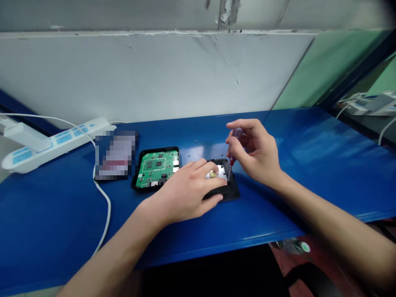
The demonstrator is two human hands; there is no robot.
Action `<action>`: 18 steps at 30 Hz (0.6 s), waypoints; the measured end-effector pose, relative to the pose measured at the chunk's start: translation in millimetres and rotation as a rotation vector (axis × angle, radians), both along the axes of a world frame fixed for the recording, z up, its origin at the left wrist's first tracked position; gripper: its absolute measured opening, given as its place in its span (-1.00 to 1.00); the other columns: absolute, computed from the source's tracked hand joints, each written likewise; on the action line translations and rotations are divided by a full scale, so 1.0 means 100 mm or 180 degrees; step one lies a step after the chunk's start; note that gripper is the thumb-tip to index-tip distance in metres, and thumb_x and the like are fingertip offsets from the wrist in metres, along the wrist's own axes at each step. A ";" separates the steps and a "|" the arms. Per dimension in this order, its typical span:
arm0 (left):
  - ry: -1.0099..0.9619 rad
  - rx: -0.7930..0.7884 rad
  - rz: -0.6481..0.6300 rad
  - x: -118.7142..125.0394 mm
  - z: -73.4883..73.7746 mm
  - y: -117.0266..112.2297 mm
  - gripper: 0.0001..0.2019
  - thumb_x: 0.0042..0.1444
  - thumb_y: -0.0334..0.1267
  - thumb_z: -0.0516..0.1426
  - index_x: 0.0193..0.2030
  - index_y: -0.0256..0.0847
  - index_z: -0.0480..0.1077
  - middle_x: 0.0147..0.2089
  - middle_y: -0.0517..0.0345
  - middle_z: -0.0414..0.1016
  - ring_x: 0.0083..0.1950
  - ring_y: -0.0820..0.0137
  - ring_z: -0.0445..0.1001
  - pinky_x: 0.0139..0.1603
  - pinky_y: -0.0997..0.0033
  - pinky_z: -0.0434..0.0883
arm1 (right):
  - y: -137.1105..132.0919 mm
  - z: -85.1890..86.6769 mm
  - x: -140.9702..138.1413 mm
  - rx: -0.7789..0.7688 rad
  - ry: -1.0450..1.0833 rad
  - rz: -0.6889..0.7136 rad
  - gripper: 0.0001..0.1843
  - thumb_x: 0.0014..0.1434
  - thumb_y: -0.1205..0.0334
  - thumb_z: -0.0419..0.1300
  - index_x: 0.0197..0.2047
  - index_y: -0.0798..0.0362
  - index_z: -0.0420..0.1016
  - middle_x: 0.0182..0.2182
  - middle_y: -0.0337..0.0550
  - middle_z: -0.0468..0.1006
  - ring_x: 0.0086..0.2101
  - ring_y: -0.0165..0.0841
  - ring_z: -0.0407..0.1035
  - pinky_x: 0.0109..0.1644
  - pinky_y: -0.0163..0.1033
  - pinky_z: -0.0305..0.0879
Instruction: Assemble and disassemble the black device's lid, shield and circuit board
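Observation:
My left hand [189, 190] lies over a black plastic cover [230, 190] on the blue shelf, its fingers pressed down on the cover to hold it. My right hand [253, 150] pinches a small red-tipped screwdriver [232, 156] upright, with its tip down at the cover's right inner edge. A white and yellowish part [216, 172] shows inside the cover between my fingers. Left of my left hand lies the other black shell half with a green circuit board [157, 167] in it.
The blue shelf [309, 165] runs along a white wall. A white power strip [52, 142] with a white cable [105, 206] sits at the left. A blurred-out rectangle [116, 155] lies beside the board. Small dark specks [193, 150] lie behind the cover. White devices [371, 103] sit far right.

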State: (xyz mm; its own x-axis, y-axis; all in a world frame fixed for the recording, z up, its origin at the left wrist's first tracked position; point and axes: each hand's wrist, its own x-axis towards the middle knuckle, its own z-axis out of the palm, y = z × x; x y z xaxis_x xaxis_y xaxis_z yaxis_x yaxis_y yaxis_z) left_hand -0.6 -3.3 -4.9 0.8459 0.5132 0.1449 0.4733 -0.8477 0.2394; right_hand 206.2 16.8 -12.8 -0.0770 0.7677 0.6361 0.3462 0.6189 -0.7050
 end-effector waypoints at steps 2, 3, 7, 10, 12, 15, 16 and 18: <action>-0.0026 0.0016 0.0000 0.00 0.00 0.00 -0.76 0.33 -0.19 0.13 0.06 -0.14 0.51 0.00 -0.02 0.44 0.01 0.16 0.39 0.07 0.09 0.41 | 0.00 0.00 0.00 0.0002 -0.0011 -0.0013 -0.77 0.33 0.30 0.15 0.05 -0.08 0.39 -0.35 -0.28 0.45 -0.50 -0.48 0.40 -0.41 -0.26 0.45; -0.0039 0.0023 0.0003 0.00 0.00 0.00 -0.76 0.33 -0.20 0.13 0.06 -0.14 0.52 0.00 -0.02 0.44 0.01 0.16 0.39 0.07 0.09 0.42 | 0.00 0.00 0.00 0.0008 -0.0009 -0.0014 -0.76 0.33 0.30 0.16 0.05 -0.08 0.39 -0.36 -0.28 0.45 -0.51 -0.48 0.40 -0.42 -0.26 0.45; -0.0056 0.0033 0.0005 0.00 -0.01 0.00 -0.77 0.33 -0.20 0.13 0.05 -0.13 0.51 -0.01 -0.02 0.44 0.00 0.16 0.39 0.05 0.10 0.42 | 0.00 0.00 -0.01 0.0041 0.0016 -0.0012 -0.76 0.33 0.30 0.17 0.05 -0.09 0.39 -0.35 -0.28 0.44 -0.51 -0.48 0.40 -0.43 -0.26 0.45; -0.0047 0.0035 0.0005 -0.01 -0.01 0.01 -0.77 0.33 -0.19 0.13 0.06 -0.13 0.51 0.00 -0.01 0.44 0.01 0.16 0.39 0.06 0.09 0.42 | 0.00 0.00 -0.01 0.0024 0.0019 -0.0009 -0.76 0.33 0.29 0.17 0.05 -0.09 0.39 -0.34 -0.28 0.45 -0.50 -0.48 0.40 -0.42 -0.26 0.44; -0.0033 0.0026 0.0007 -0.01 -0.01 0.01 -0.76 0.33 -0.19 0.13 0.06 -0.13 0.51 0.01 -0.01 0.43 0.03 0.16 0.39 0.08 0.09 0.41 | 0.00 -0.01 -0.01 0.0006 0.0025 0.0007 -0.76 0.32 0.30 0.18 0.05 -0.09 0.39 -0.35 -0.29 0.45 -0.50 -0.48 0.40 -0.42 -0.26 0.44; -0.0027 0.0004 0.0011 0.00 -0.01 0.01 -0.77 0.32 -0.19 0.14 0.05 -0.14 0.51 0.01 -0.01 0.43 0.03 0.16 0.38 0.08 0.09 0.41 | 0.00 -0.01 -0.02 -0.0006 0.0072 0.0020 -0.76 0.32 0.31 0.17 0.05 -0.09 0.39 -0.35 -0.29 0.44 -0.51 -0.48 0.40 -0.42 -0.25 0.43; -0.0028 -0.0002 0.0015 0.00 -0.01 0.00 -0.77 0.32 -0.19 0.14 0.05 -0.14 0.51 0.01 -0.01 0.43 0.03 0.16 0.38 0.07 0.09 0.41 | 0.00 -0.01 -0.02 -0.0012 0.0085 0.0020 -0.76 0.32 0.31 0.17 0.04 -0.09 0.39 -0.35 -0.29 0.44 -0.51 -0.48 0.41 -0.42 -0.25 0.43; -0.0023 -0.0020 0.0017 0.00 -0.01 0.00 -0.77 0.32 -0.19 0.14 0.05 -0.14 0.51 0.01 -0.01 0.43 0.03 0.16 0.37 0.08 0.09 0.40 | 0.00 -0.01 -0.02 -0.0022 0.0106 0.0029 -0.76 0.32 0.30 0.17 0.04 -0.09 0.38 -0.34 -0.29 0.44 -0.51 -0.48 0.41 -0.42 -0.25 0.43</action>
State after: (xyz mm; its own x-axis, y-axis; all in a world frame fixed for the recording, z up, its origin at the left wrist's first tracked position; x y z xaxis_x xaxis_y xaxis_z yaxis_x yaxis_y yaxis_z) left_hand -0.8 -3.4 -5.5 0.8421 0.5188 0.1477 0.4762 -0.8436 0.2482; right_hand 203.9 16.4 -14.0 -0.0629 0.7715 0.6331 0.3168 0.6170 -0.7204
